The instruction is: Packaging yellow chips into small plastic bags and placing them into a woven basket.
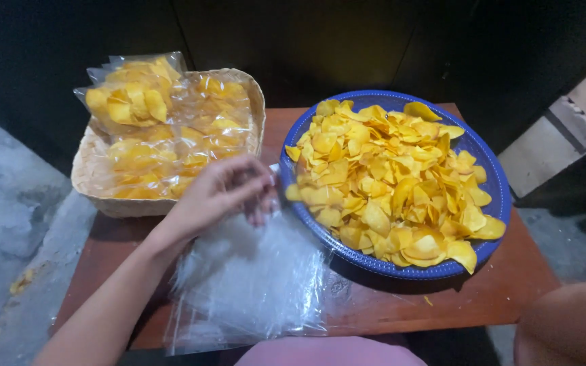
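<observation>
Plastic bags [252, 285]: stacked flat on the table [503, 291], directly beneath the left hand [228, 190]
Left hand: fingers curled, pinching the top bag's far edge
Right hand: not seen

A small reddish-brown wooden table [496, 291] is set on a grey concrete floor [8, 203]. A dark wall [306, 41] is seen behind it, dimly lit.
</observation>
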